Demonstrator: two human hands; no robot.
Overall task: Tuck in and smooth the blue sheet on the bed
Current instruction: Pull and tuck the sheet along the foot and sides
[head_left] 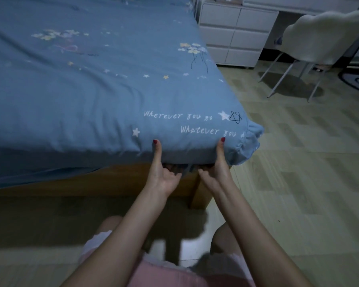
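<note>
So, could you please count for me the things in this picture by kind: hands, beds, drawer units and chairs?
Hands: 2, the left hand and the right hand, both gripping the edge of the blue sheet
Beds: 1, the bed with a wooden frame
Drawer units: 1, the white drawer unit
Chairs: 1, the chair
Total: 5

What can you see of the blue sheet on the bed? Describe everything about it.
The blue sheet looks like soft cotton, printed with pale stars, small flowers and white script reading "Wherever you go". It covers the mattress top and drapes over the near edge above the wooden bed frame. It lies mostly flat with shallow creases, and bunches in gathers at the near right corner. The left hand and right hand grip its lower edge, thumbs pressed on the side, fingers curled underneath.
</note>
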